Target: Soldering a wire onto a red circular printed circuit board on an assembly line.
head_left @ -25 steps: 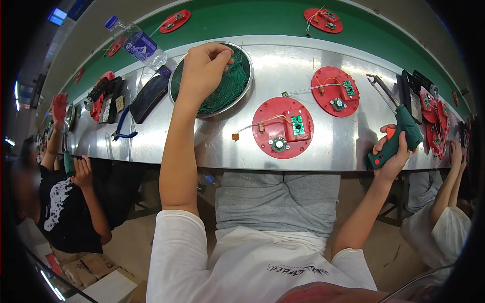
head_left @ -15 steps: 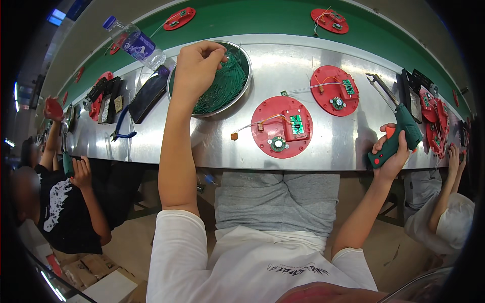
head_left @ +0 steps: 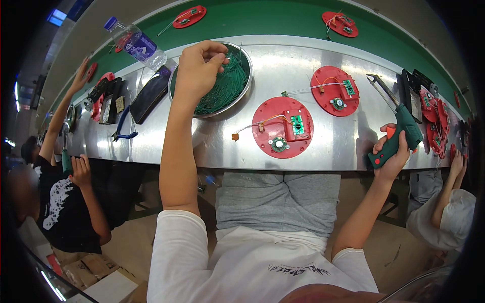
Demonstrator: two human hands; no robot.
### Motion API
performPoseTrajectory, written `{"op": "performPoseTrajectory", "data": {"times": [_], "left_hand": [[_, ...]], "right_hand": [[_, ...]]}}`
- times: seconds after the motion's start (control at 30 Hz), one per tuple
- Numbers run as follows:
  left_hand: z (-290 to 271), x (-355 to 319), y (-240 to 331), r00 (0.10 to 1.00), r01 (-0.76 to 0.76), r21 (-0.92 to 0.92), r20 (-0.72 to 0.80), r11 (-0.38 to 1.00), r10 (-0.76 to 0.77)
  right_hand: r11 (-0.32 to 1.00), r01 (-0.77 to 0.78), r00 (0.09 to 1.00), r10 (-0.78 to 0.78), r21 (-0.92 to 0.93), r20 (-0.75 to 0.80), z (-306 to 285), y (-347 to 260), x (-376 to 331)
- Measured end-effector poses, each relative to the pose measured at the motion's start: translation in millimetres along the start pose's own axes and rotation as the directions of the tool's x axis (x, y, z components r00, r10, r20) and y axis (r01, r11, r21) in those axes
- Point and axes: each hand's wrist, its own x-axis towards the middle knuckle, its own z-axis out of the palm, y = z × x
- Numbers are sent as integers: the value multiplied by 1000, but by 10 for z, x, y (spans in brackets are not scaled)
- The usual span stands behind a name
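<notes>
My left hand (head_left: 202, 68) is over the steel bowl (head_left: 249, 83), which holds many thin green wires (head_left: 230, 83). Thumb and fingers are pinched together; whatever they hold is too small to make out. On the right, my right hand (head_left: 392, 151) is wrapped round the grip of a green soldering gun (head_left: 405, 126) with an orange trigger. Its long metal tip points away from me, over the bench. Between my hands lie two round red plastic covers, one nearer (head_left: 270, 118) and one farther back (head_left: 326, 76), each carrying small green circuit boards and thin wires.
On the metal bench (head_left: 217, 146), left of the bowl, are a black phone-like slab (head_left: 150, 96), blue-handled pliers (head_left: 124, 135) and a water bottle (head_left: 139, 45). More red covers (head_left: 190, 16) lie on the green belt (head_left: 268, 22) behind. Co-workers sit on both sides.
The red covers on the green belt have shifted to the right. The left co-worker's hand has reached out toward the belt. My own hands have hardly moved.
</notes>
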Motion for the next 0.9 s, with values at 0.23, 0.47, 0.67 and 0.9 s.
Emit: {"op": "performPoseTrajectory", "data": {"times": [0.23, 0.47, 0.67, 0.9], "left_hand": [[11, 7, 32, 999, -32, -59, -41, 998, 29], [-40, 26, -54, 975, -186, -1, -120, 983, 184], [107, 37, -66, 910, -318, 19, -273, 948, 311], [76, 59, -77, 924, -269, -108, -310, 957, 225]], "right_hand": [[1000, 7, 1000, -7, -13, -8, 18, -6, -18], [995, -90, 996, 89, 42, 29, -75, 53, 20], [979, -205, 979, 205, -14, -9, -617, 248, 243], [983, -173, 985, 172, -66, -9, -489, 329, 240]]}}
